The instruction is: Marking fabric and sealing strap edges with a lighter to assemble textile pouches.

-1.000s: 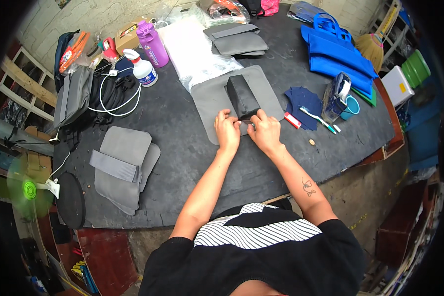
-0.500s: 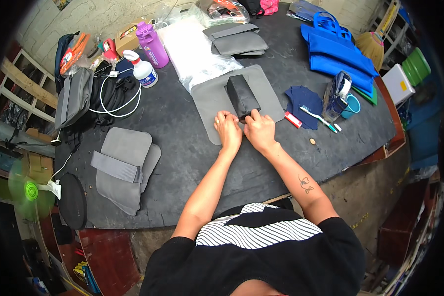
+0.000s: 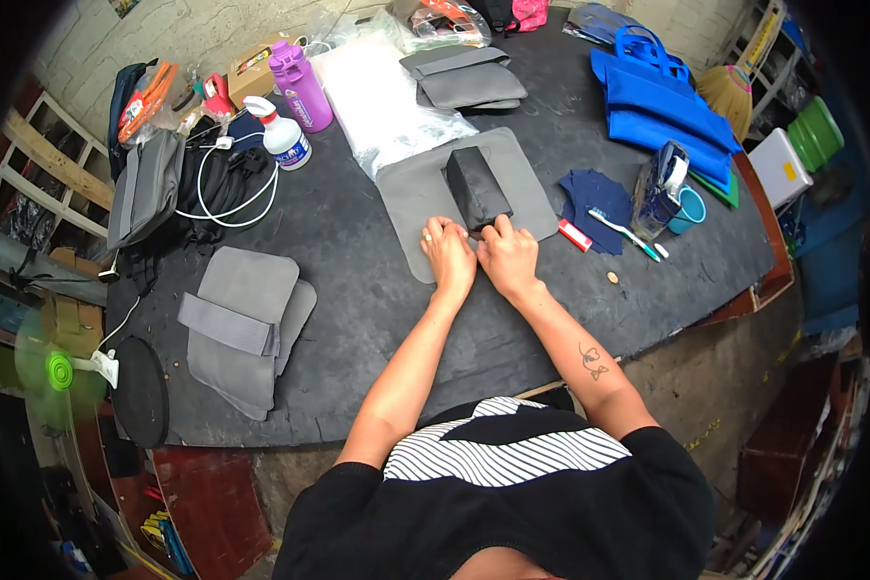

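Observation:
A grey flat panel with rounded corners lies on the table before me. On it rests a long black fabric block, box-shaped and running away from me. My left hand is at the block's near end, fingers bent and pressed down at its left corner. Beside it, my right hand has its fingers curled on the near right corner of the block. Both thumbs meet close together there, and the fingertips partly hide what they pinch.
Left on the black table lie strapped grey panels. Behind are a spray bottle, a purple bottle, a plastic-wrapped white stack and a folded grey piece. Rightward are navy cloth pieces, a toothbrush and blue bags.
Both hands stay at the near end of the black block, with hardly any shift. My right forearm has moved slightly to the left.

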`<state>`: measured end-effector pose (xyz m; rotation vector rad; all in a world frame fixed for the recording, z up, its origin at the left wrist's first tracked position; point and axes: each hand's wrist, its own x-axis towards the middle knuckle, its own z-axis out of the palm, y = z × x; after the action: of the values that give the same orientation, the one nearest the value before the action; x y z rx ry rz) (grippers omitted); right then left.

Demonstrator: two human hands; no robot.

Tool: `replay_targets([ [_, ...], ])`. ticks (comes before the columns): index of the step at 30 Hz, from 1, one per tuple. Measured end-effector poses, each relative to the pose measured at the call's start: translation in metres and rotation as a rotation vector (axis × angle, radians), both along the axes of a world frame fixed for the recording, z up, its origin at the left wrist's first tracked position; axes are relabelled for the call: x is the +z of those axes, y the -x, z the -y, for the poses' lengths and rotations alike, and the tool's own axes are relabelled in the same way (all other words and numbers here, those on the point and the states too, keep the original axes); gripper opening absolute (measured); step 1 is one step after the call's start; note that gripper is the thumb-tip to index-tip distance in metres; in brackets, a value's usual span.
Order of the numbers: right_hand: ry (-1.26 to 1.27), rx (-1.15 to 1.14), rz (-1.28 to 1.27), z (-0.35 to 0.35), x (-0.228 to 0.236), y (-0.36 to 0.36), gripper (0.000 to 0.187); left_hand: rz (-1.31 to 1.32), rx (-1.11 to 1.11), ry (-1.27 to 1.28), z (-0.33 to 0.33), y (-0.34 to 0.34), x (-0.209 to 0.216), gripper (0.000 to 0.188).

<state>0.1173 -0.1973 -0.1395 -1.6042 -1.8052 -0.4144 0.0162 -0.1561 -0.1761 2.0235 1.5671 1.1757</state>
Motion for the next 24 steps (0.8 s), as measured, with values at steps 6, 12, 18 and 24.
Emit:
replay_targets([
  [6,0.017,-0.049,-0.264,0.019,0.015,-0.018,0.013,0.539,0.042,-0.135,0.007,0.007,0.013,0.003],
  [12,0.091,-0.232,-0.432,0.049,0.01,-0.056,0.02,0.039,-0.156,-0.13,0.03,0.013,0.013,0.005],
  [18,0.126,-0.253,-0.533,0.069,0.005,-0.068,0.022,-0.176,-0.16,-0.201,0.021,0.013,0.003,0.004],
  [24,0.2,-0.25,-0.726,0.073,0.008,-0.079,0.027,0.868,-0.115,0.112,0.052,0.082,0.032,0.009],
])
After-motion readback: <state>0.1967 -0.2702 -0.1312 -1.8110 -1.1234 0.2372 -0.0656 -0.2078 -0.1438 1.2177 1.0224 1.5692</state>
